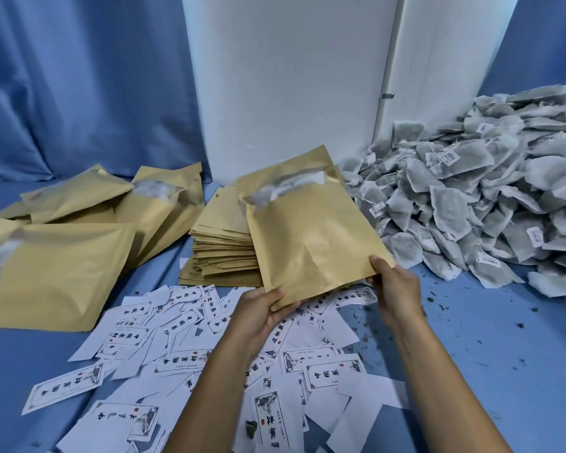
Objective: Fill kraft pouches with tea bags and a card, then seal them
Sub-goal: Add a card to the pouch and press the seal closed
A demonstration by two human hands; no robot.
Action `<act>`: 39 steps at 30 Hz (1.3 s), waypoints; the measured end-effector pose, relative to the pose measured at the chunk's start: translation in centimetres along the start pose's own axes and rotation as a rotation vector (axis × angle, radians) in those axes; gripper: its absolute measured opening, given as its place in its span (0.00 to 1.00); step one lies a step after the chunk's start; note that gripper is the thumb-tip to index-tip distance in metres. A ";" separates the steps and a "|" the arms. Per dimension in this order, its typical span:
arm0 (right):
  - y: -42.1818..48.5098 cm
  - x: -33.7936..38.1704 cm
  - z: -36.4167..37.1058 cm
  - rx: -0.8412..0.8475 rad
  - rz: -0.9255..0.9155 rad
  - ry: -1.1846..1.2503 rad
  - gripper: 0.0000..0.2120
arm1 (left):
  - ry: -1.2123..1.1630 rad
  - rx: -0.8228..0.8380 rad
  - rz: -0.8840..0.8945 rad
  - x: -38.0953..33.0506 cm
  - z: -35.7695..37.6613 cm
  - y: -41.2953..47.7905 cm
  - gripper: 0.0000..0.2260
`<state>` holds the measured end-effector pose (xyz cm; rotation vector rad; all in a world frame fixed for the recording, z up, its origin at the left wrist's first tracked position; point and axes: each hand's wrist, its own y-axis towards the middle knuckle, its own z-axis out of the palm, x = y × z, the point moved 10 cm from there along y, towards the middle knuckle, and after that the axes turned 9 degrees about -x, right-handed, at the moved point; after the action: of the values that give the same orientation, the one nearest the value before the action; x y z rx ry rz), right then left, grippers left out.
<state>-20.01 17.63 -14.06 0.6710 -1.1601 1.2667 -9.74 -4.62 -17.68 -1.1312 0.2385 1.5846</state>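
Both my hands on one kraft pouch [311, 230], held up off the bench [490, 371], mouth end pointing away from me, tilted back. Left hand [258, 312] grips the near left corner: thumb on top face, fingers curled under. Right hand [396, 289] pinches the near right corner, thumb on the front, rest of the fingers behind the pouch. Pouch mouth is open; white/translucent contents show at the top edge, can't tell exactly what.

Behind the held pouch, partly hidden by it: stack of flat pouches [223, 243], unfilled by the look, sitting on the bench. Left of the stack: filled pouches [66, 253] lying in a loose heap, approx. five visible, several overlapping, some w/ mouths open and pale contents showing.

Right side: big pile of tea bags [484, 191], grey-green, w/ strings and small white tags, banked up against the white panel [291, 76] at the back. Loose tea crumbs [438, 299] scattered on the blue cloth near the pile.

Under my forearms: cards [183, 364] spread over the bench, white w/ black printed characters + border, some face up, some blank side up, many overlapping. Blue drape [79, 86] hangs behind, left and right of the panel.
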 end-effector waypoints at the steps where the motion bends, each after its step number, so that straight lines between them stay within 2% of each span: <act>1: -0.1 -0.2 0.2 0.023 0.015 0.009 0.05 | 0.016 -0.005 0.021 -0.1 0.0 0.0 0.07; 5: -1.0 -0.6 1.4 0.112 0.054 0.015 0.07 | 0.052 -0.005 0.075 -0.7 0.1 -0.2 0.05; 8: -1.2 -0.5 1.2 0.071 0.030 0.032 0.04 | 0.078 -0.015 0.097 -0.9 0.0 -0.3 0.04; 11: -1.2 -1.0 1.0 0.052 0.037 0.018 0.05 | 0.111 -0.016 0.123 -0.9 0.0 -0.4 0.03; 14: -1.9 -2.0 2.3 0.167 0.090 0.045 0.03 | 0.114 -0.011 0.132 -0.7 0.3 -0.5 0.03; 18: -2.0 -2.3 1.9 0.125 0.068 -0.006 0.09 | 0.151 -0.017 0.152 -0.8 0.2 -0.3 0.03; 20: -1.9 -2.2 1.7 0.118 0.059 -0.009 0.02 | 0.162 -0.013 0.153 -0.7 0.3 -0.3 0.03; 22: -2.0 -2.1 1.6 0.116 0.034 -0.025 0.12 | 0.157 -0.024 0.149 -0.6 0.4 -0.3 0.03; 25: -2.6 -2.5 2.2 0.148 0.037 -0.102 0.17 | 0.125 -0.031 0.137 -0.4 0.7 -0.4 0.03; 28: -2.4 -2.3 1.9 0.077 -0.025 -0.211 0.29 | 0.131 -0.028 0.136 -0.3 0.9 -0.6 0.03; 31: -2.2 -2.7 1.8 0.062 -0.021 -0.192 0.27 | 0.139 -0.025 0.142 -0.4 0.9 -0.7 0.03; 33: -2.3 -3.1 2.0 0.109 -0.008 -0.182 0.25 | 0.137 -0.023 0.147 -0.5 0.9 -0.6 0.03; 35: -2.8 -3.3 2.9 0.200 0.007 -0.136 0.10 | 0.129 -0.010 0.148 -0.4 1.1 -0.7 0.03; 36: -3.0 -3.3 3.1 0.207 0.001 -0.138 0.07 | 0.129 -0.005 0.149 -0.4 1.1 -0.7 0.03; 39: -3.0 -3.0 2.7 0.160 -0.047 -0.192 0.10 | 0.141 0.011 0.162 -0.3 1.4 -0.9 0.04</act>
<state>-17.69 13.37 -15.30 0.9507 -1.1986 1.2852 -9.71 -3.56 -16.34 -1.2422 0.4407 1.6442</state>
